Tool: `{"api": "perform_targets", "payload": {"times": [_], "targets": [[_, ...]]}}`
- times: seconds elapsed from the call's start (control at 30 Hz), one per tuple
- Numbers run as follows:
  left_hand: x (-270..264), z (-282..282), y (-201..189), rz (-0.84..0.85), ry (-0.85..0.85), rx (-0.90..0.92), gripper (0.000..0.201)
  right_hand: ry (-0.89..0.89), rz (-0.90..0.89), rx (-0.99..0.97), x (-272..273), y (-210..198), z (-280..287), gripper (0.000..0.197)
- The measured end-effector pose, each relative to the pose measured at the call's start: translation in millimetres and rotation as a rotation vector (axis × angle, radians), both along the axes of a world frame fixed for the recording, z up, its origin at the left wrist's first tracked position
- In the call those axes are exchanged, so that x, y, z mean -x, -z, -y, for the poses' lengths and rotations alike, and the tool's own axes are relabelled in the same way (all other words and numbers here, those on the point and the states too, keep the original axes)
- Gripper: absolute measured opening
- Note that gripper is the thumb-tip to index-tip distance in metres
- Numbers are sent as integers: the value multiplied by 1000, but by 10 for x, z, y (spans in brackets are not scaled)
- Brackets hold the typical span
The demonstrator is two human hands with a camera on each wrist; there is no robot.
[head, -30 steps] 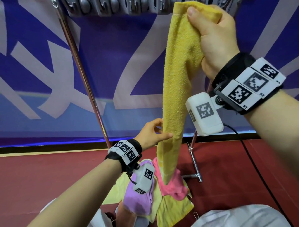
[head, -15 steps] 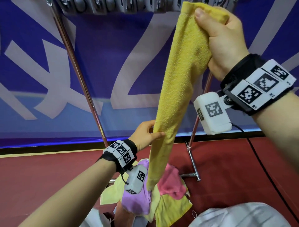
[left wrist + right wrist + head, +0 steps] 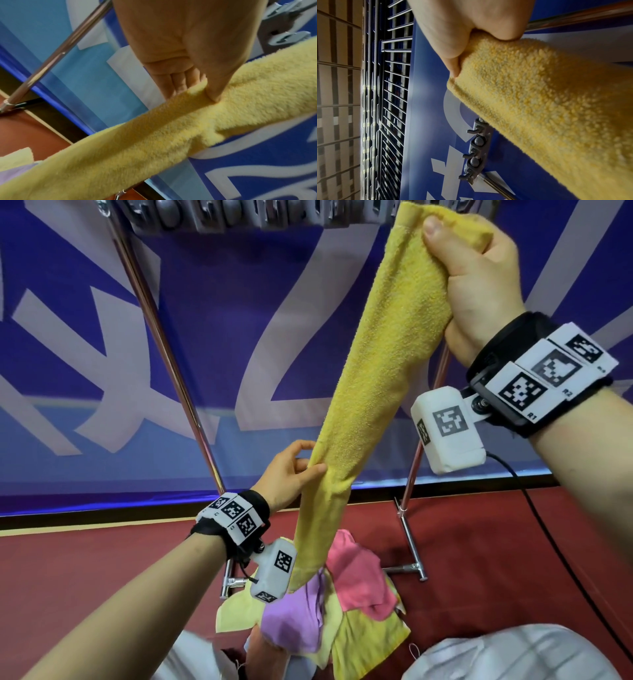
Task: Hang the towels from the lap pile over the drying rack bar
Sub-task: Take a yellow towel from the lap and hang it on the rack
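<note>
A long yellow towel (image 3: 383,378) hangs stretched between both hands, slanting from top right down to the lap. My right hand (image 3: 479,268) grips its top end just below the grey rack bar (image 3: 260,217), thumb across the cloth; the right wrist view shows the same towel (image 3: 539,101) bunched in the fist (image 3: 471,33). Lower down, my left hand (image 3: 291,474) pinches the towel's left edge between thumb and fingers, as seen on the towel (image 3: 171,135) under the thumb (image 3: 216,81). The lap pile (image 3: 325,611) holds pink, purple and pale yellow towels.
Two chrome rack legs (image 3: 164,354) (image 3: 414,460) slant down to feet on the dark red floor (image 3: 85,577). A blue banner (image 3: 239,320) with white shapes stands behind the rack. A black cable (image 3: 548,542) trails from my right wrist camera.
The towel's lower part has swung left as my left hand drew its edge leftward and slightly up. My right hand keeps the top end near the bar.
</note>
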State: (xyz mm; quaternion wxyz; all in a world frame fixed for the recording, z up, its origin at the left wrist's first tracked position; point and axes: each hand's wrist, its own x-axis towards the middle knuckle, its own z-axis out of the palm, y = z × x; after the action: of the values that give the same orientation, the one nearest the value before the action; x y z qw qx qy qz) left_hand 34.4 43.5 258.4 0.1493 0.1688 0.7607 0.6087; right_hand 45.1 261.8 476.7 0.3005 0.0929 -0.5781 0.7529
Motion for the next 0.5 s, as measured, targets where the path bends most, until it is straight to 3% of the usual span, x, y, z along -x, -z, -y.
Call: {"api": "perform_targets", "payload": {"times": [0.13, 0.27, 0.33, 0.4, 0.47, 0.5], "targets": [[29, 95, 14, 62, 29, 108, 30, 96, 5, -51, 41, 48, -48, 7], [64, 282, 52, 93, -48, 75, 22, 248, 21, -114, 99, 126, -226, 8], [75, 362, 9, 62, -75, 19, 26, 432, 114, -331, 139, 190, -288, 9], [72, 405, -139, 36, -92, -53, 43, 565, 300, -648, 167, 319, -304, 14], [109, 417, -358, 48, -121, -97, 60, 527, 530, -957, 141, 549, -280, 22], [131, 419, -477, 50, -121, -96, 57, 447, 665, -1122, 113, 694, -243, 24]]}}
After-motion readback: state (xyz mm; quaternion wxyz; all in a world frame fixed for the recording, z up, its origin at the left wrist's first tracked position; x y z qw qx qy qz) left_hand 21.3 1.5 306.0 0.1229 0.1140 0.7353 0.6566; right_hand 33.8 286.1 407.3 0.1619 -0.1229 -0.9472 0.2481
